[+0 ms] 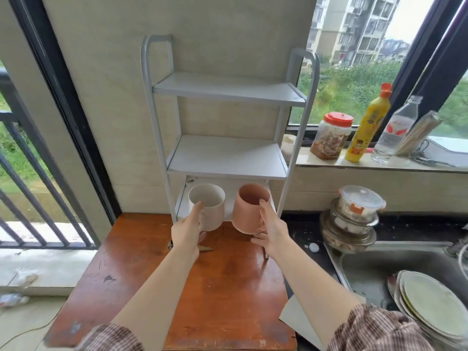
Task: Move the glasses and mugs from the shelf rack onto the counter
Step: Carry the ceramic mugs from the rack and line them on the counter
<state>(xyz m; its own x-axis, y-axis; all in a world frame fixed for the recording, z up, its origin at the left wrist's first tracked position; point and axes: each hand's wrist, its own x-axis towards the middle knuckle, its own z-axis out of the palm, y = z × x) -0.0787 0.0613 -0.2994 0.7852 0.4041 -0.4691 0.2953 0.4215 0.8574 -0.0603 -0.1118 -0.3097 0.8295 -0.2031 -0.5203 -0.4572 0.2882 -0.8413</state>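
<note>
A white three-tier shelf rack (225,158) stands at the back of the reddish wooden counter (215,287). My left hand (188,230) grips a white mug (210,209), held tilted in front of the rack's lowest tier. My right hand (271,228) grips a pink mug (249,211) beside it, also tilted with its mouth toward me. Both mugs hang just above the counter's far end. The top and middle shelves of the rack hold nothing that I can see.
A steel sink (395,269) lies to the right with stacked plates (430,300) and lidded glass bowls (354,216). On the windowsill stand a red-lidded jar (331,135), a yellow bottle (367,127) and a clear bottle (395,127). A railing (30,173) is at left.
</note>
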